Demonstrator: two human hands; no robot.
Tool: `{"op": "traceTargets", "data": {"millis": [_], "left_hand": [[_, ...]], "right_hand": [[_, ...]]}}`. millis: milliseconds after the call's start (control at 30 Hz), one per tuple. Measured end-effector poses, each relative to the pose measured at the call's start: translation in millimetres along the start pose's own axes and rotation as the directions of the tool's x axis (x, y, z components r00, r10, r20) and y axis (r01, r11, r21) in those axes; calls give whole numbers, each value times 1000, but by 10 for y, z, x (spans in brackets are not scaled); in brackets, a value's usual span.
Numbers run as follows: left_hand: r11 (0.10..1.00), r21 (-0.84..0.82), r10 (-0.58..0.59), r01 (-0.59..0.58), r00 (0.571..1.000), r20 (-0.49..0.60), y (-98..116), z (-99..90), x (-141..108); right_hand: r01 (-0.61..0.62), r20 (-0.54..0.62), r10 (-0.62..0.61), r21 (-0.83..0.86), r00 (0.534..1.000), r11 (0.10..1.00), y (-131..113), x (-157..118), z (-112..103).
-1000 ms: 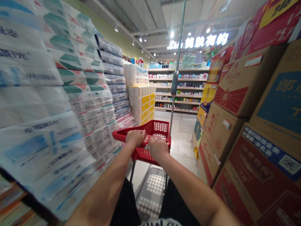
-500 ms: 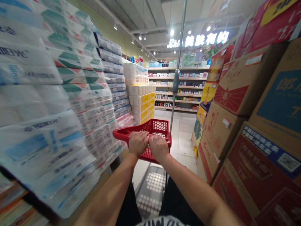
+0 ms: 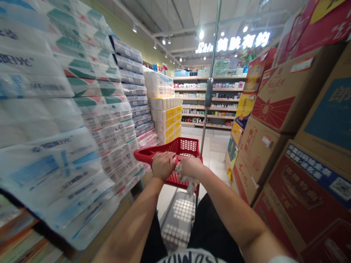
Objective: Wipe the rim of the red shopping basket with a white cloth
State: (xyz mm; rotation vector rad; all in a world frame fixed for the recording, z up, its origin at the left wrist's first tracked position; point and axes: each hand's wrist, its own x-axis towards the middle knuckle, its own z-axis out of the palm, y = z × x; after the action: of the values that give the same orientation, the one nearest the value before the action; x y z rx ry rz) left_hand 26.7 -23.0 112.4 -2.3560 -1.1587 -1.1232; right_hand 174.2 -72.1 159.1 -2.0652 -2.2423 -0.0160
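One crumpled white wad [image 3: 187, 181] hangs from the right hand [image 3: 191, 167] over red mesh [image 3: 171, 179].

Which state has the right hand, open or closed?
Closed: the right hand curls around a crumpled white thing that sticks out below it, over the red basket.
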Motion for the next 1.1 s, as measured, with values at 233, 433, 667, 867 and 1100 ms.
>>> {"op": "traceTargets", "data": {"millis": [233, 433, 667, 867, 1100], "left_hand": [[1000, -9, 8, -8, 1000, -9, -94, -24, 20], [1000, -17, 24, -24, 1000, -8, -107, -30, 30], [1000, -15, 19, -19, 1000, -4, -127, -64, -12], [999, -36, 31, -31, 999, 9, -273, -100, -56], [997, -71, 37, -35, 999, 31, -464, -192, -86]], "right_hand": [[165, -400, -232, -196, 886, 967, -6, -246, 367], [169, -345, -176, -51, 922, 984, 158, -256, 223], [121, -2, -121, -18, 993, 992, 187, -91, 47], [181, -369, -171, -7, 914, 983, 17, -271, 320], [484, -535, -342, 148, 772, 862, 71, -375, 401]]}}
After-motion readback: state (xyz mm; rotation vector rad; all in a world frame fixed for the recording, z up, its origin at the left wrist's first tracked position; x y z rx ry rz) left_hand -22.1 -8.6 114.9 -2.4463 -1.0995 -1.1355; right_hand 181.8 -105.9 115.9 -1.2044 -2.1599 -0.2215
